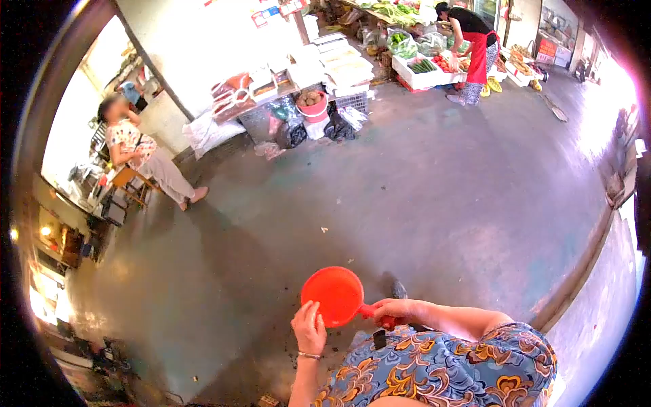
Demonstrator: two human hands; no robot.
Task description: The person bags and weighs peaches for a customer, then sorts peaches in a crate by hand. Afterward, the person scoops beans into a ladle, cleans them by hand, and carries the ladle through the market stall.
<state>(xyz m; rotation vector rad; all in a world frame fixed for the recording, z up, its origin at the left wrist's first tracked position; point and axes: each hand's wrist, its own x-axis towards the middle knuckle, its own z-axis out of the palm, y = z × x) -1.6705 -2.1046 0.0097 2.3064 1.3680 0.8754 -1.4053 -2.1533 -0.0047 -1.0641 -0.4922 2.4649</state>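
A red plastic water dipper (332, 296) with a round bowl and a short handle is held out in front of my body. My right hand (397, 312) is closed around its handle. At the bowl's near left edge, my left hand (309, 330) has its fingers on the rim, with a bracelet at the wrist. Whether the left thumb goes under the bowl is hidden. The bowl's inside looks plain red, with nothing I can make out in it.
At left a person (142, 149) stands by a wooden chair (129, 178). A person in a red apron (479, 57) bends over vegetable boxes (424, 80) at the back. Goods and a red bucket (313, 112) line a stall. A low ledge (590, 292) runs along the right.
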